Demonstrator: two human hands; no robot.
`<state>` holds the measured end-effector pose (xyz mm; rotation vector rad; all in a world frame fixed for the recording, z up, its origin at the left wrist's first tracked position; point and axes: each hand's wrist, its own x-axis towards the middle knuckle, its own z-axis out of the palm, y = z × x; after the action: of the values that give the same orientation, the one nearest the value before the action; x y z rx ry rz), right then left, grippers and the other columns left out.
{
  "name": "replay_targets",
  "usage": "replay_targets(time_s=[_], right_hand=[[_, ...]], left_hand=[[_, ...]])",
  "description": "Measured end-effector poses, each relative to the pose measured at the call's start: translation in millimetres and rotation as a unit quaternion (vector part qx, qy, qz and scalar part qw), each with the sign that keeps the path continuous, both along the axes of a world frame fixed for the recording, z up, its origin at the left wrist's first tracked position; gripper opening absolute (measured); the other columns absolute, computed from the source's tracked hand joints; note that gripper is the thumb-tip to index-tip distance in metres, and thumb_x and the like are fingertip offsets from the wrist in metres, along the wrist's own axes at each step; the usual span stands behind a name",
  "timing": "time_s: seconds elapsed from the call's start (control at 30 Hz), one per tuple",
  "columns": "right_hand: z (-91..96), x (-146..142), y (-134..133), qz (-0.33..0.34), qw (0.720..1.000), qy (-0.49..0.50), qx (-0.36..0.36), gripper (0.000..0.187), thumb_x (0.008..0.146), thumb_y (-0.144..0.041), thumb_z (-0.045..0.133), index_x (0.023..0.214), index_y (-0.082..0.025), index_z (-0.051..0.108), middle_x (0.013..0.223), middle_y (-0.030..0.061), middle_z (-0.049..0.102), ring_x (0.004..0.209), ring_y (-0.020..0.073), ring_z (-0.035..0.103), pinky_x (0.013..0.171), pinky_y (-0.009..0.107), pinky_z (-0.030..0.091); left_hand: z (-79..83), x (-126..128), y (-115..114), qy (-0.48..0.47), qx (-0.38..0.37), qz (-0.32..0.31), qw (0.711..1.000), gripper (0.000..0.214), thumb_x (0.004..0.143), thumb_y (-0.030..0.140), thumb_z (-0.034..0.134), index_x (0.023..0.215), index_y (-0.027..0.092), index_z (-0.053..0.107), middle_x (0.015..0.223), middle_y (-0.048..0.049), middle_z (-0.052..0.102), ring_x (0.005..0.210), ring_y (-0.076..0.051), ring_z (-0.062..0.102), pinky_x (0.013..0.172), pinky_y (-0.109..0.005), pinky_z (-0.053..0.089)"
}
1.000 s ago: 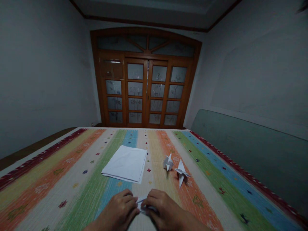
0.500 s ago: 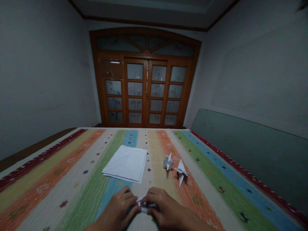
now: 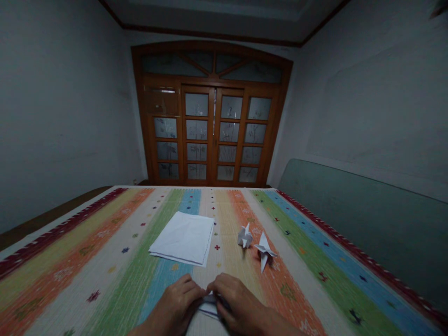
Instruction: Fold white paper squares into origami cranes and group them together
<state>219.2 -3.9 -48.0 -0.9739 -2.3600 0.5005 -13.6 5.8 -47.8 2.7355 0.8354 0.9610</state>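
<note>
A small piece of folded white paper (image 3: 209,308) lies between my two hands at the near edge of the view. My left hand (image 3: 178,301) pinches its left side, thumb tucked low. From the right, my right hand (image 3: 234,298) grips the paper with curled fingers that cover much of it. The exact folds are hidden under the fingertips. Beyond my hands, to the left, rests a stack of white paper squares (image 3: 184,238). Two folded paper cranes, one grey-white (image 3: 245,236) and one with pointed wings (image 3: 264,252), stand to the right.
A striped, multicoloured tablecloth (image 3: 122,275) covers the table. Along the right side runs a pale green panel (image 3: 350,200). Wooden doors with glass panes (image 3: 213,130) stand past the far table edge, between white walls.
My left fingers have moved right, closer to my right hand, and both hands now meet at the paper's upper edge. The paper has tilted slightly. The stack and cranes stay put.
</note>
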Motion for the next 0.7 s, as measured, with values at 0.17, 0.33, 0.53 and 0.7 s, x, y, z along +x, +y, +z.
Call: replay_targets(time_s=[0.17, 0.33, 0.53, 0.7], right_hand=[[-8.8, 2.8, 0.6, -0.006, 1.0, 0.02, 0.009, 0.033, 0.089, -0.003, 0.05, 0.115, -0.02, 0.062, 0.106, 0.0085, 0.069, 0.097, 0.0207, 0.065, 0.089, 0.031, 0.051], [-9.9, -0.8, 4.2, -0.023, 1.0, 0.009, 0.019, 0.036, 0.088, 0.0, 0.051, 0.116, -0.02, 0.06, 0.106, 0.0085, 0.068, 0.096, 0.0218, 0.064, 0.087, 0.032, 0.052], [-1.4, -4.5, 4.9, -0.073, 0.997, 0.001, 0.003, 0.028, 0.09, -0.002, 0.057, 0.11, -0.02, 0.065, 0.106, 0.0079, 0.067, 0.099, 0.0224, 0.063, 0.087, 0.032, 0.051], [8.5, -5.2, 2.8, -0.14, 0.989, -0.013, -0.048, 0.016, 0.09, -0.006, 0.065, 0.098, -0.019, 0.07, 0.105, 0.0073, 0.066, 0.1, 0.0227, 0.063, 0.088, 0.032, 0.049]], left_hand=[[-1.7, 1.6, -0.9, -0.036, -0.073, 0.012, 0.997, 0.024, 0.096, 0.005, 0.054, 0.105, 0.022, 0.069, 0.091, -0.0047, 0.075, 0.084, -0.022, 0.068, 0.073, -0.029, 0.053], [-3.2, 5.4, 0.1, -0.048, -0.131, 0.055, 0.989, 0.026, 0.089, 0.0, 0.06, 0.097, 0.022, 0.073, 0.09, -0.0033, 0.071, 0.083, -0.021, 0.069, 0.074, -0.028, 0.053], [2.6, 6.1, -4.8, -0.015, -0.086, 0.088, 0.992, 0.021, 0.092, 0.005, 0.062, 0.091, 0.021, 0.076, 0.09, -0.0048, 0.066, 0.083, -0.021, 0.065, 0.072, -0.028, 0.051], [3.4, 5.3, -11.3, 0.061, 0.001, 0.085, 0.995, 0.027, 0.088, 0.004, 0.059, 0.102, 0.022, 0.073, 0.097, -0.0083, 0.066, 0.09, -0.025, 0.062, 0.074, -0.03, 0.053]])
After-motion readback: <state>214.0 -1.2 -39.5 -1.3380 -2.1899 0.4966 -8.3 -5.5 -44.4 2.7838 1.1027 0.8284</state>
